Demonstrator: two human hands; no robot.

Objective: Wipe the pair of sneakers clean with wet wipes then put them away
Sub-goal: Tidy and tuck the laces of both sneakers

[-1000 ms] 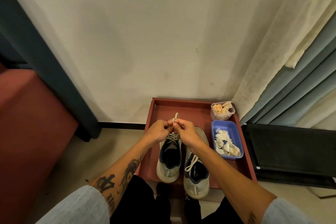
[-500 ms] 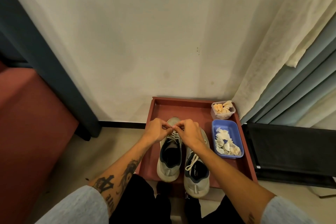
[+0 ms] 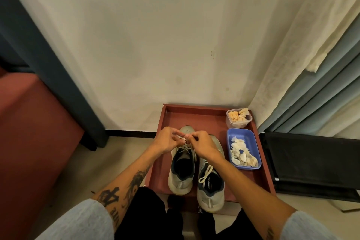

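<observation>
Two grey sneakers stand side by side in a red-brown tray [image 3: 206,117], toes toward the wall. The left sneaker [image 3: 181,173] has its laces pulled up; the right sneaker [image 3: 211,191] lies closer to me with a loose white lace loop on its tongue. My left hand [image 3: 167,139] and my right hand [image 3: 202,143] meet over the left sneaker's tongue, each pinching its white lace [image 3: 183,138]. A blue tub [image 3: 242,134] holds crumpled white wipes [image 3: 242,155].
A clear plastic tub [image 3: 239,118] with orange and white crumpled wipes sits at the tray's back right corner. The wall is just behind the tray, curtains hang at right above a black object [image 3: 311,158], and a red-brown block [image 3: 31,134] stands at left.
Both hands have dropped from holding the lace raised above the toe down to the left sneaker's tongue, and stay pinched on the lace.
</observation>
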